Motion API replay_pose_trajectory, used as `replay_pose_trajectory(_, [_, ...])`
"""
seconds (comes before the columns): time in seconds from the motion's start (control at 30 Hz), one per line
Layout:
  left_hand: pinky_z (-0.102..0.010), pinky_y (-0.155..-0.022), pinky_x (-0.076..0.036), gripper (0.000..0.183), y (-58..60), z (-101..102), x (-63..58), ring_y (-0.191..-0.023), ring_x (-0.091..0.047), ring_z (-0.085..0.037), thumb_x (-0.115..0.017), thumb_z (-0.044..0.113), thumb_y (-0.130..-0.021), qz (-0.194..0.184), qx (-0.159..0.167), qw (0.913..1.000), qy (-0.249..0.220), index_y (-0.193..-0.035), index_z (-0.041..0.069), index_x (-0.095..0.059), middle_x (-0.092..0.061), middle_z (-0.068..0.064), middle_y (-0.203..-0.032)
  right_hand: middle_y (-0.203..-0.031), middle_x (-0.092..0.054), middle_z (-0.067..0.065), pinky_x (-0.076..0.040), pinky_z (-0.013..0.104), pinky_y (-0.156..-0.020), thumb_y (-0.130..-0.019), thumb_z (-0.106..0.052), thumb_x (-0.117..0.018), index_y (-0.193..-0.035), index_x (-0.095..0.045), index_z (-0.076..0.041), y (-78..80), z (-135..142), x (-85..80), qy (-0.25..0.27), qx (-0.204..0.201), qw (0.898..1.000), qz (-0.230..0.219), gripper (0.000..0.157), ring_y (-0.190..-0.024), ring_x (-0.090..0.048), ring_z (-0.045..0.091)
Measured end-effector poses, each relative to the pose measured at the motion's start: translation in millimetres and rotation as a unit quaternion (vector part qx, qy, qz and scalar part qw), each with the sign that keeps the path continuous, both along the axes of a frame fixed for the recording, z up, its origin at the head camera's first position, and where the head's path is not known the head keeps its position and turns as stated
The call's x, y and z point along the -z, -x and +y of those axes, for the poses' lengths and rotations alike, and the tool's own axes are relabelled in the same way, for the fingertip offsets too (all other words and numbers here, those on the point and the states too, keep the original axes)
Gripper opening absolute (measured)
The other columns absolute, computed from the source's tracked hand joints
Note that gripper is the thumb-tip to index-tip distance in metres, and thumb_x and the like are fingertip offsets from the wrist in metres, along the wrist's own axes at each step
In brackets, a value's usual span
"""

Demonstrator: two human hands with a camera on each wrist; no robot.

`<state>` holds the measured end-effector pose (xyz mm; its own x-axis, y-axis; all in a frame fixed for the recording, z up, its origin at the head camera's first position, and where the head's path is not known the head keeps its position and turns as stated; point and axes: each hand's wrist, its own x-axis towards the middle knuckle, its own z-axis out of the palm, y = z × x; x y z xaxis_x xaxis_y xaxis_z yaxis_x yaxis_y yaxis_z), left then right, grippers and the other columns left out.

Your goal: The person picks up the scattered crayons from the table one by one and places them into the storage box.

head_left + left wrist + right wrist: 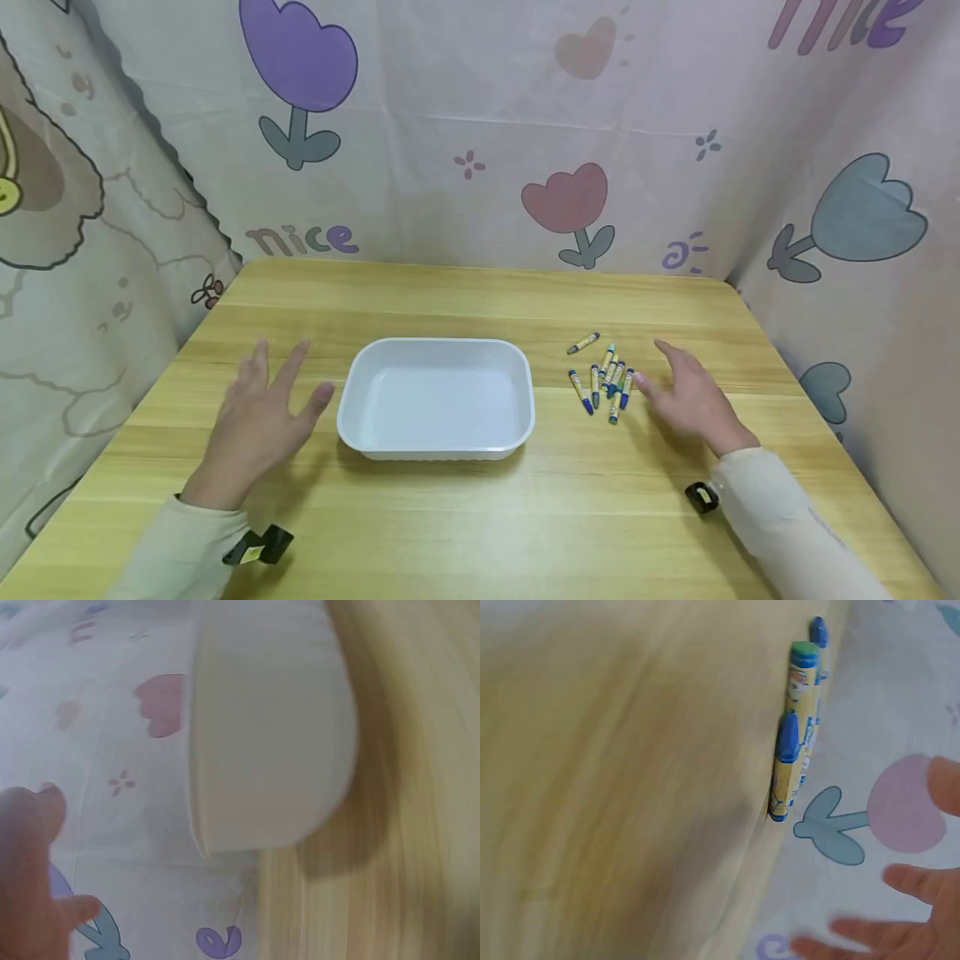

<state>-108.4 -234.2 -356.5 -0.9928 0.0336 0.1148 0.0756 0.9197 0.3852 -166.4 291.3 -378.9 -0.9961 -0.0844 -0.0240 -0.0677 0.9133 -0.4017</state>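
Note:
A white rectangular tray [435,450] stands on the table between the hands, its side wall [277,735] large in the left wrist view. To its right lies a loose group of several crayons [580,392] in yellow wrappers, with blue, green and grey tips. My left hand [258,425] hovers left of the tray, fingers spread, holding nothing. Just right of the crayons is my right hand [693,400], thumb and fingers apart and nothing in its grasp. In the right wrist view a few crayons [784,780] line up beyond the spread fingers.
The wooden table [480,525] runs back to a printed curtain [435,125] with tulips and hearts, which also hangs along both sides. Black wrist devices are at the left cuff [258,546] and the right cuff [702,497].

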Motion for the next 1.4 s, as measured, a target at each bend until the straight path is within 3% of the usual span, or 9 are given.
replay_pose_trajectory(0.1, [-0.081,-0.092,-0.022,0.072,0.6,2.3,0.0,-0.129,-0.019,-0.065,-0.038,0.05,-0.102,-0.007,0.006,0.9952,-0.097,-0.157,0.014,-0.009,-0.005,-0.034,-0.155,-0.132,-0.047,0.034,-0.043,0.065,-0.09,-0.098,-0.049,-0.051,-0.147,-0.03,0.003,8.0,2.3,0.9,0.046,0.002,0.999,-0.014,0.074,-0.115,-0.05,0.051])
replay_pose_trajectory(0.17, [-0.077,-0.094,-0.027,0.073,-0.1,4.7,1.8,-0.129,-0.025,-0.063,-0.042,0.046,-0.102,-0.015,0.011,0.9858,-0.167,-0.157,0.014,-0.006,-0.013,-0.033,-0.154,-0.12,-0.057,0.03,-0.049,0.06,-0.084,-0.098,-0.045,-0.054,-0.143,-0.037,0.004,13.3,3.8,3.2,0.065,0.004,0.998,-0.028,0.069,-0.104,-0.058,0.046])
replay_pose_trajectory(0.27, [-0.067,-0.102,-0.031,0.078,-2.9,8.6,8.4,-0.135,-0.024,-0.055,-0.049,0.041,-0.101,-0.037,0.016,0.9665,-0.254,-0.157,0.015,-0.002,-0.016,-0.03,-0.155,-0.109,-0.064,0.024,-0.051,0.054,-0.08,-0.098,-0.041,-0.055,-0.139,-0.041,0.005,20.4,4.6,8.1,0.079,0.001,0.996,-0.051,0.063,-0.097,-0.062,0.039])
replay_pose_trajectory(0.4, [-0.06,-0.109,-0.026,0.087,-7.1,15.5,19.0,-0.139,-0.019,-0.051,-0.06,0.034,-0.098,-0.062,0.025,0.9449,-0.32,-0.157,0.015,0.002,-0.01,-0.027,-0.157,-0.107,-0.063,0.022,-0.052,0.05,-0.079,-0.097,-0.038,-0.056,-0.138,-0.042,0.006,28.3,3.2,14.9,0.085,-0.003,0.993,-0.086,0.061,-0.094,-0.062,0.034])
replay_pose_trajectory(0.6, [-0.054,-0.112,-0.023,0.093,-10.0,28.6,30.6,-0.141,-0.013,-0.048,-0.064,0.028,-0.095,-0.084,0.023,0.9252,-0.369,-0.156,0.009,0.004,-0.005,-0.026,-0.158,-0.108,-0.06,0.022,-0.05,0.048,-0.078,-0.096,-0.038,-0.057,-0.138,-0.041,0.007,36.1,1.4,20.1,0.071,-0.009,0.991,-0.117,0.063,-0.093,-0.059,0.032])
replay_pose_trajectory(0.8, [-0.043,-0.11,-0.026,0.098,-12.0,36.1,39.1,-0.143,-0.014,-0.041,-0.069,0.025,-0.092,-0.103,0.009,0.9164,-0.387,-0.155,0.007,0.004,-0.004,-0.022,-0.16,-0.104,-0.062,0.022,-0.05,0.052,-0.079,-0.095,-0.032,-0.06,-0.13,-0.049,0.007,40.5,1.8,20.7,0.056,-0.021,0.991,-0.12,0.053,-0.093,-0.059,0.034])
replay_pose_trajectory(0.93, [-0.038,-0.105,-0.034,0.1,-12.5,37.5,47.0,-0.141,-0.023,-0.039,-0.071,0.02,-0.09,-0.105,0.016,0.9088,-0.404,-0.155,0.005,0.004,-0.007,-0.023,-0.159,-0.101,-0.063,0.018,-0.05,0.05,-0.078,-0.094,-0.029,-0.062,-0.123,-0.055,0.004,42.4,0.7,21.7,0.057,-0.029,0.991,-0.12,0.045,-0.09,-0.06,0.031])
replay_pose_trajectory(1.17, [-0.025,-0.096,-0.045,0.097,-12.4,37.3,58.6,-0.132,-0.04,-0.041,-0.073,0.013,-0.088,-0.081,0.039,0.9074,-0.411,-0.155,0.003,-0.004,-0.017,-0.024,-0.157,-0.094,-0.062,0.014,-0.049,0.04,-0.07,-0.09,-0.021,-0.066,-0.117,-0.053,0.005,44.0,-2.0,20.4,0.071,-0.018,0.992,-0.105,0.04,-0.081,-0.058,0.026])
replay_pose_trajectory(1.4, [-0.03,-0.098,-0.044,0.107,-11.5,38.7,60.7,-0.131,-0.04,-0.041,-0.079,0.011,-0.082,-0.084,0.052,0.9095,-0.404,-0.155,0.004,-0.002,-0.016,-0.025,-0.157,-0.099,-0.063,0.018,-0.051,0.041,-0.072,-0.09,-0.014,-0.062,-0.122,-0.046,0.006,48.6,-0.9,18.8,0.09,-0.001,0.991,-0.099,0.041,-0.085,-0.061,0.028])
